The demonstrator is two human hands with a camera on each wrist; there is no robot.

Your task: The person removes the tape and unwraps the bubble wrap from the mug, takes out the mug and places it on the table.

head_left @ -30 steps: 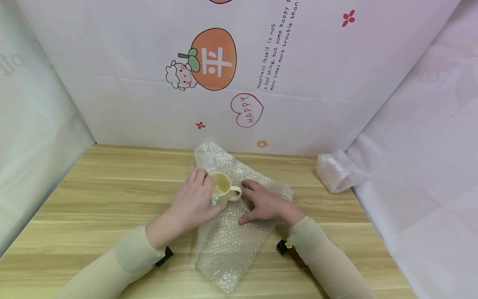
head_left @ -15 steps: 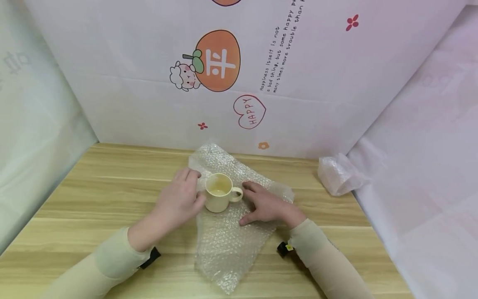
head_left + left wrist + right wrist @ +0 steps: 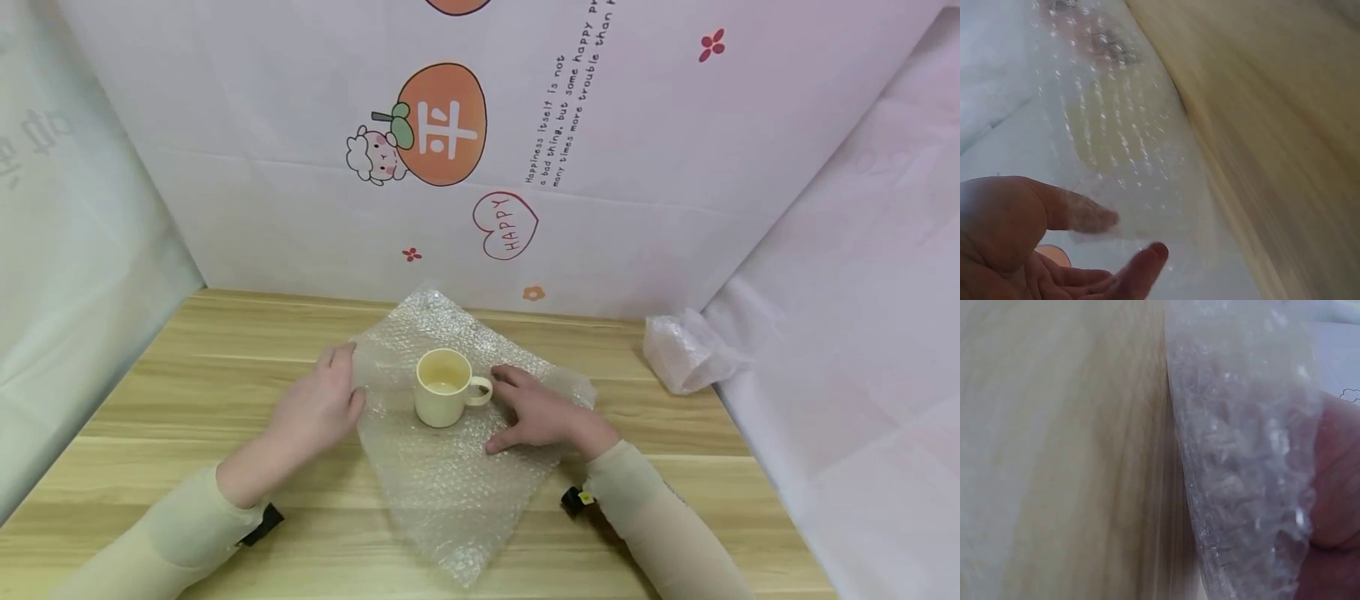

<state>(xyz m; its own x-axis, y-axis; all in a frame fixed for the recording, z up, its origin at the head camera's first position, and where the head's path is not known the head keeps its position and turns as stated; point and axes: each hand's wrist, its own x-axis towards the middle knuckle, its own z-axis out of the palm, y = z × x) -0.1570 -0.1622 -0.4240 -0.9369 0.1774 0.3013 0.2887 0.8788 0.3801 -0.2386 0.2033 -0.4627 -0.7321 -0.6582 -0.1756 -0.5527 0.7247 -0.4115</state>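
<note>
A pale yellow mug (image 3: pixel 442 392) stands upright on a spread sheet of bubble wrap (image 3: pixel 420 467), its handle turned right. My left hand (image 3: pixel 318 400) holds the left side of the sheet, lifted off the table; in the left wrist view its thumb (image 3: pixel 1088 215) shows through the clear wrap, and the mug (image 3: pixel 1116 119) is a blurred yellow shape behind it. My right hand (image 3: pixel 536 412) rests on the sheet's right part with fingers spread, fingertips close beside the mug handle. The right wrist view has bubble wrap (image 3: pixel 1241 450) in front of most of that hand.
A crumpled bubble-wrapped bundle (image 3: pixel 682 354) lies at the table's back right, against the white side sheet. A printed white backdrop (image 3: pixel 300 225) rises behind the wooden table (image 3: pixel 150 442), and white sheets close in both sides.
My left hand has moved left, away from the mug, drawing the sheet's left side outward and uncovering the mug. The right hand has stayed about where it was.
</note>
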